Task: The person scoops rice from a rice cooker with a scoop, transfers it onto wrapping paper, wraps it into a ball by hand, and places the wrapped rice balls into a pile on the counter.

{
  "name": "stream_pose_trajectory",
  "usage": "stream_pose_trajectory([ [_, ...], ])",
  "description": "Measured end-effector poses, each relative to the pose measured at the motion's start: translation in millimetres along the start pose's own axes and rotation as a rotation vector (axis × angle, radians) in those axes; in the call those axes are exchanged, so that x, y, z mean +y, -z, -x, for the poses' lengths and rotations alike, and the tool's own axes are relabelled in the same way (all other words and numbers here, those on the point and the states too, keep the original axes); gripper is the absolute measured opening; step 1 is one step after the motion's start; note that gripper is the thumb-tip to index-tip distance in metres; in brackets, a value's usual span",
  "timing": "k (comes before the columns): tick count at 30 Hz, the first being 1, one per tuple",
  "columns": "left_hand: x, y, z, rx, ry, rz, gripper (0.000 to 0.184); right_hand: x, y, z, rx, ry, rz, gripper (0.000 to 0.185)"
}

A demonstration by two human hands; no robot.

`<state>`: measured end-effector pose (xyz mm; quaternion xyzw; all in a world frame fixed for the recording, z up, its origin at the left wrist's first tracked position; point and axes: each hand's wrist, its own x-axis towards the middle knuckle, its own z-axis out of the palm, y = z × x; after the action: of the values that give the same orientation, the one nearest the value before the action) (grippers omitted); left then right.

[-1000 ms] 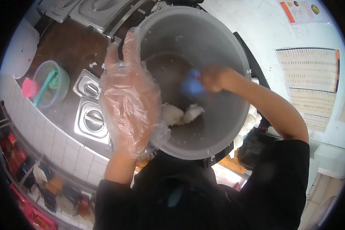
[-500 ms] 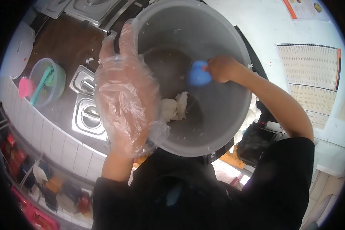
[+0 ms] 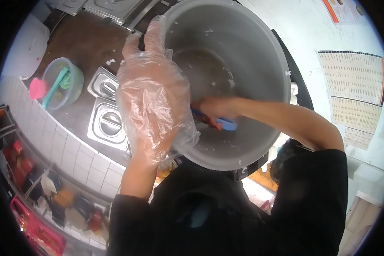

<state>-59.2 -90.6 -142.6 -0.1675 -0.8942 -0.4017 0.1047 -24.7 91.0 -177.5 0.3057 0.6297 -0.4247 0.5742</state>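
Observation:
My left hand [image 3: 155, 96], in a loose clear plastic glove, lies over the left rim of a big grey pot [image 3: 260, 55]. Two of its fingers point upward and stand apart; the rest are hidden. Inside the pot, low down, my bare right hand [image 3: 215, 109] is closed around a blue scraper [image 3: 228, 123], partly covered by the fingers and blurred. Small white bits that look like cooked rice [image 3: 230, 83] stick to the pot's inner wall and bottom. The larger white lump is out of sight behind my hands.
Left of the pot are lidded steel containers [image 3: 109, 123] and a clear tub [image 3: 76, 91] with a turquoise-handled utensil [image 3: 53, 87]. A pink item [image 3: 37, 88] sits beside it. More steel lids [image 3: 111, 8] stand at the back. Printed sheets [image 3: 354, 85] are at right.
My right hand has swept the blue scraper down and left through the pot, toward my left hand. The white lump has gone from view. My left hand stays at the rim.

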Motion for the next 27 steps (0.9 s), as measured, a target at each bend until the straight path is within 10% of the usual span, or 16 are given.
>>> stream_pose_trajectory([
  [8,7,8,-17,0.042,-0.029,0.026,0.022,14,34,86,-0.333,-0.01,-0.158,0.037],
  [14,98,39,-11,-0.109,-0.564,0.14,0.022,49,-7,140,-0.101,0.492,-0.394,0.04],
  [20,124,15,-5,0.072,-0.589,0.04,0.023,78,-22,133,-0.171,0.761,-0.707,0.049],
  [26,130,10,-10,-0.114,-0.082,0.569,0.029,96,-39,141,-0.13,0.839,-0.657,0.046],
  [27,106,-3,-21,0.164,-0.374,0.022,0.031,98,-41,139,-0.106,0.861,-0.67,0.046],
])
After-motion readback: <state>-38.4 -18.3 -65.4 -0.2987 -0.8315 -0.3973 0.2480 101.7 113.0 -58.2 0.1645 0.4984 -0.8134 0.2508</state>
